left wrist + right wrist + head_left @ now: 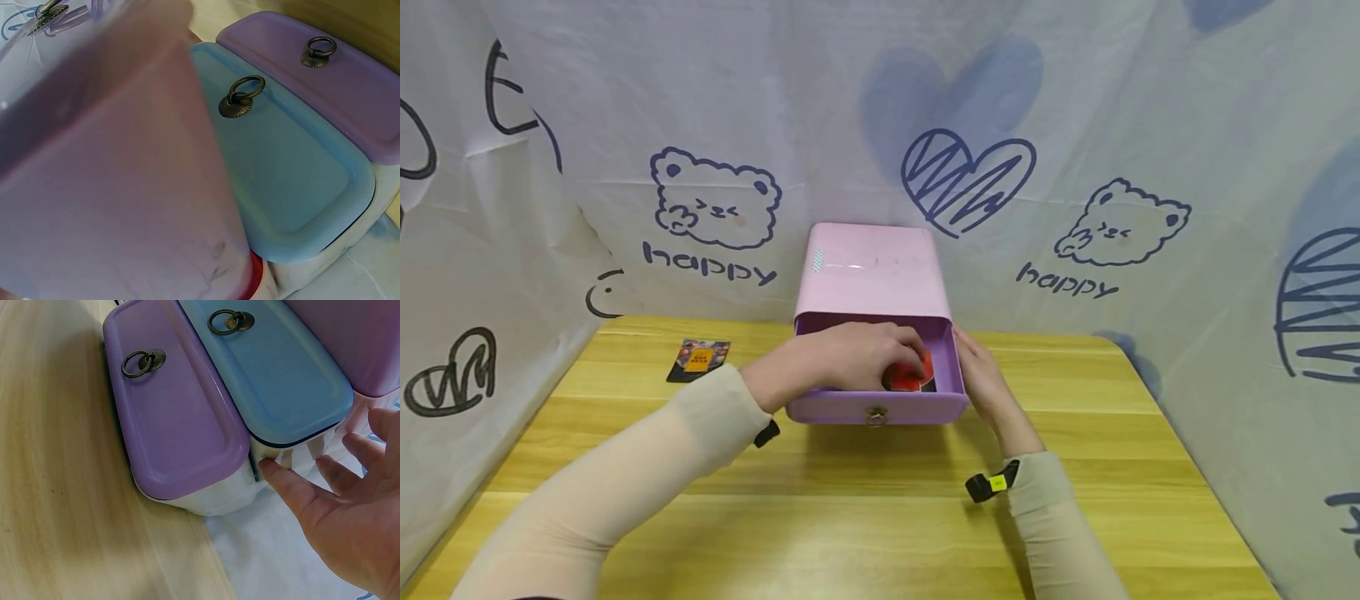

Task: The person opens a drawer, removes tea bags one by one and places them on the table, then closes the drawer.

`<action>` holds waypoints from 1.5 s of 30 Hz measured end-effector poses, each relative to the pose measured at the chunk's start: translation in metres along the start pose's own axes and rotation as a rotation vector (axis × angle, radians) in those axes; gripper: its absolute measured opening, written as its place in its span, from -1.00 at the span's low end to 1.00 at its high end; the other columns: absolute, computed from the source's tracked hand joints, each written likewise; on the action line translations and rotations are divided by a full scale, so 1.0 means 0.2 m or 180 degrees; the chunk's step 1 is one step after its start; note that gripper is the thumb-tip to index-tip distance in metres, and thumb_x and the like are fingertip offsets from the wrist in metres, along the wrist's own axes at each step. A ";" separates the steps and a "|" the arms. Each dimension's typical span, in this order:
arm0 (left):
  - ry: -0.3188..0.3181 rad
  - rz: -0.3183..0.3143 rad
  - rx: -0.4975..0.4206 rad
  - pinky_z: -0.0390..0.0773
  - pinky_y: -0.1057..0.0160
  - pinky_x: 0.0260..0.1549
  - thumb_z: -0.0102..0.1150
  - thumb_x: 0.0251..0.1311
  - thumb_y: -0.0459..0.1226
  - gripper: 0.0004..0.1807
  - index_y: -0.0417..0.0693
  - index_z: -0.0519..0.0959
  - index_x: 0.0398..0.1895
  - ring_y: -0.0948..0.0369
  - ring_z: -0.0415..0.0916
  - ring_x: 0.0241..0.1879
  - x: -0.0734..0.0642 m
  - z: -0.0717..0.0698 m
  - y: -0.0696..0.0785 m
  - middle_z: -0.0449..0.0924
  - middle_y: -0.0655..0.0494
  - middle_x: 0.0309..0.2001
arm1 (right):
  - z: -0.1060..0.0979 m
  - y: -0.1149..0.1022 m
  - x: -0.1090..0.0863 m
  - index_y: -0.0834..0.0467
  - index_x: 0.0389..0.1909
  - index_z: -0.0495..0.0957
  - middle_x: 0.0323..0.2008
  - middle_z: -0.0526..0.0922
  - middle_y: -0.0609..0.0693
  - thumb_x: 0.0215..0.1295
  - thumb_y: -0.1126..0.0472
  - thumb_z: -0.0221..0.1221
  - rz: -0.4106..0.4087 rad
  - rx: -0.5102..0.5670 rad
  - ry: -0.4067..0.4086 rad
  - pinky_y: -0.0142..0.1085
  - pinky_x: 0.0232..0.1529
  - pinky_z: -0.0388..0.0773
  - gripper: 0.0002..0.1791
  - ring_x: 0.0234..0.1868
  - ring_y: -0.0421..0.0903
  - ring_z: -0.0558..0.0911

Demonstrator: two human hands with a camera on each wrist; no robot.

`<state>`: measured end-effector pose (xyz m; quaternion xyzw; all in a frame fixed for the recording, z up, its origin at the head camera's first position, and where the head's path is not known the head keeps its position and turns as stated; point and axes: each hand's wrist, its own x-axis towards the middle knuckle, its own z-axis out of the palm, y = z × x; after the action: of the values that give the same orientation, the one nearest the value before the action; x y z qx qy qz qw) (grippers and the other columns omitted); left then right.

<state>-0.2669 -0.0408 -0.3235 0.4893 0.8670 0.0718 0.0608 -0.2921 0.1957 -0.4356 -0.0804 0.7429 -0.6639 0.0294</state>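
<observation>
A pink drawer box [872,267] stands against the backdrop, its top purple drawer [842,407] pulled out toward me. Inside that drawer is a flat red-and-black item [902,382], partly covered by my left hand [857,354]. The left fingers bend down onto it; whether they pinch it I cannot tell. My right hand [987,379] rests along the box's right side. In the right wrist view, the right fingers [294,487] are spread and fairly straight, fingertips at the box's side wall beside the blue drawer front [281,375].
A small dark packet with an orange label [698,360] lies on the wooden table [850,533] left of the box. Below the pulled-out drawer, the blue front and a lower purple drawer front [181,412] are closed, each with a ring pull. The patterned cloth [842,108] hangs directly behind.
</observation>
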 end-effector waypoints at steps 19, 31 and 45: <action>-0.0064 -0.0178 -0.0064 0.43 0.16 0.36 0.44 0.21 -0.03 -0.42 0.15 0.62 0.32 0.21 0.46 0.28 -0.03 -0.01 -0.01 0.49 0.16 0.36 | 0.01 0.00 -0.01 0.09 0.61 0.22 0.57 0.26 0.12 0.66 -0.11 -0.10 0.0041 0.0012 0.0030 0.02 0.51 0.27 -0.36 0.56 0.09 0.25; 0.0096 -0.0064 -0.0030 0.44 0.11 0.36 0.25 0.34 -0.15 -0.54 0.13 0.62 0.30 0.17 0.48 0.31 -0.05 0.01 -0.04 0.52 0.16 0.33 | 0.01 0.00 -0.01 0.08 0.61 0.22 0.58 0.25 0.10 0.66 -0.13 -0.10 0.0031 -0.0011 0.0025 0.01 0.53 0.23 -0.35 0.58 0.07 0.22; 0.0285 0.0055 0.0040 0.45 0.13 0.35 0.14 0.34 -0.21 -0.53 0.14 0.62 0.31 0.18 0.48 0.32 -0.07 0.02 -0.06 0.55 0.17 0.33 | 0.02 -0.01 -0.01 0.09 0.60 0.23 0.57 0.26 0.11 0.66 -0.11 -0.10 0.0022 0.0043 0.0038 0.00 0.53 0.23 -0.36 0.57 0.07 0.23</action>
<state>-0.2697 -0.0593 -0.3292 0.4935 0.8650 0.0886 0.0182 -0.2903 0.1926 -0.4345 -0.0737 0.7389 -0.6692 0.0278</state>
